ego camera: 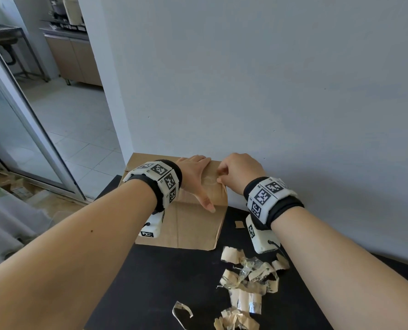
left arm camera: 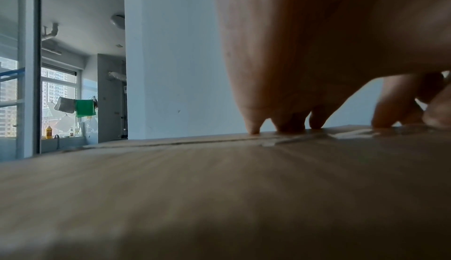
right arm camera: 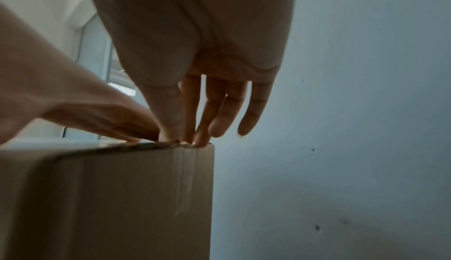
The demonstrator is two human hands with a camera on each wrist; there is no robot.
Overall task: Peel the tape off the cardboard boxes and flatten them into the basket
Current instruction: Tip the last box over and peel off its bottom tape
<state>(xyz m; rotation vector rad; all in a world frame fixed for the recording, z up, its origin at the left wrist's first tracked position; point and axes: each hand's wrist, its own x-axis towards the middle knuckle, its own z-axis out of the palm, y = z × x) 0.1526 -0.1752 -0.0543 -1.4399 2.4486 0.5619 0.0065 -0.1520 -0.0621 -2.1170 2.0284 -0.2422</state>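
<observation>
A brown cardboard box (ego camera: 188, 225) stands on the black table (ego camera: 162, 282), close to the wall. My left hand (ego camera: 203, 179) lies flat on the box top, fingers straight and thumb spread toward me; the left wrist view has its fingertips (left arm camera: 288, 125) pressing the cardboard (left arm camera: 219, 187). My right hand (ego camera: 220, 177) is curled at the top's right edge. Its thumb and first fingers (right arm camera: 180, 136) pinch the clear tape there. A strip of tape (right arm camera: 183, 183) runs down the box side (right arm camera: 109, 196) below them.
A pile of peeled tape pieces (ego camera: 248, 282) lies on the table near my right forearm, with a small cardboard scrap (ego camera: 239, 224) beside the box. The grey wall (ego camera: 269, 91) stands right behind the box. A doorway with tiled floor (ego camera: 74, 129) opens to the left.
</observation>
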